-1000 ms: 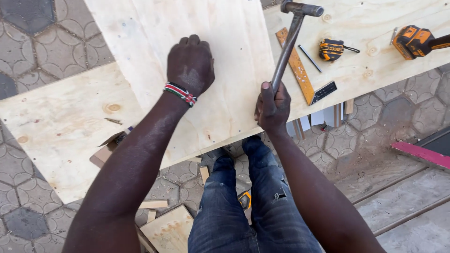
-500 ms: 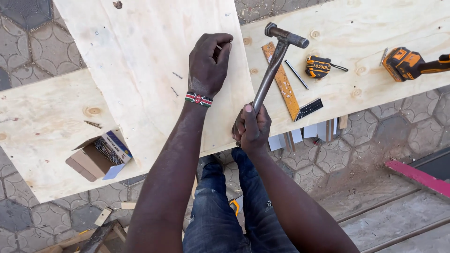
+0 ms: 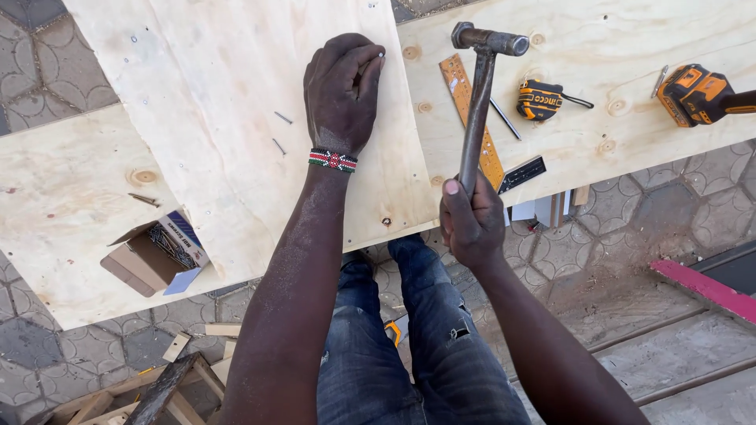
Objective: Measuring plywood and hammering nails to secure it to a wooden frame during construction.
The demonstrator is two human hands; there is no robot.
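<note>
Hammer (image 3: 479,94) gripped in right hand (image 3: 471,218) (left hand (image 3: 340,90) pinching nail (image 3: 380,55)).

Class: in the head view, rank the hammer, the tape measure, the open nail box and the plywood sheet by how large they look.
1. plywood sheet, by far
2. hammer, longest tool
3. open nail box, shorter but broader; against the hammer this is unsure
4. tape measure, smallest
</note>
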